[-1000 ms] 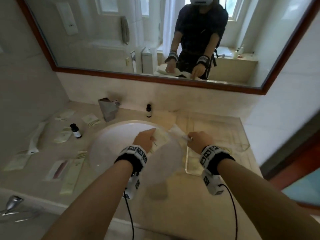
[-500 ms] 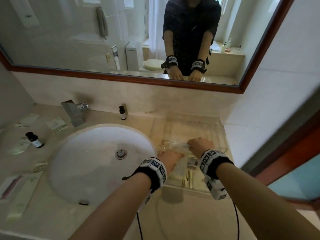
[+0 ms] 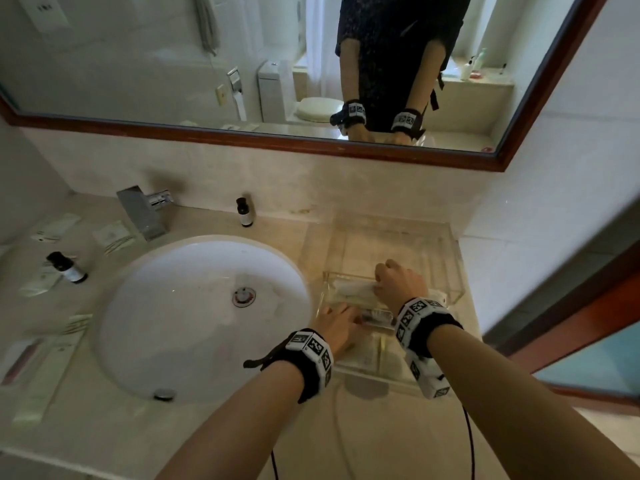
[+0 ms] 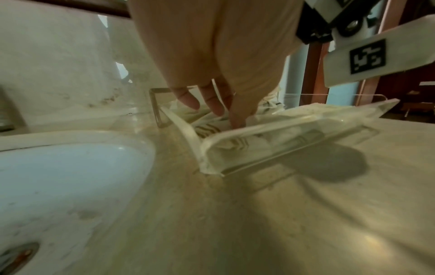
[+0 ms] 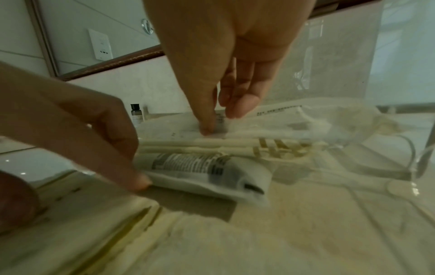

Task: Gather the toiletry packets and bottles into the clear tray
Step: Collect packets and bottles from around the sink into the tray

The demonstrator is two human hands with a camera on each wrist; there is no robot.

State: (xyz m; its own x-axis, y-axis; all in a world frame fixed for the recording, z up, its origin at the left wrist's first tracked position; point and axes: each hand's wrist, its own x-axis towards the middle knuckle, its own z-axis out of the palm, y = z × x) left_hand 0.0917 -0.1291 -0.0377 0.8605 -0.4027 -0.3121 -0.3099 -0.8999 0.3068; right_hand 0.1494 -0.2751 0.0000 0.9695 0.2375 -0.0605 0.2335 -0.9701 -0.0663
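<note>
The clear tray (image 3: 374, 374) stands on the counter right of the sink and holds several pale packets. Both hands are inside it. My right hand (image 3: 398, 285) is curled over a long white packet (image 3: 353, 292); in the right wrist view the right hand (image 5: 222, 121) pinches that packet (image 5: 183, 130) between thumb and fingers. My left hand (image 3: 337, 323) reaches in with straight fingers (image 4: 212, 104), one fingertip touching the end of a printed packet (image 5: 204, 173). Two dark bottles (image 3: 245, 212) (image 3: 67, 268) and several packets (image 3: 112, 235) lie on the counter to the left.
A round white sink (image 3: 194, 317) with a metal faucet (image 3: 142, 211) lies between the tray and the left counter. More long packets (image 3: 38, 379) lie at the near left edge. A framed mirror (image 3: 311, 143) and wall close the back; a wall bounds the right.
Both hands moved right from over the sink into the tray, bringing packets with them. The left hand's fingers have straightened off its packet, which now lies in the tray.
</note>
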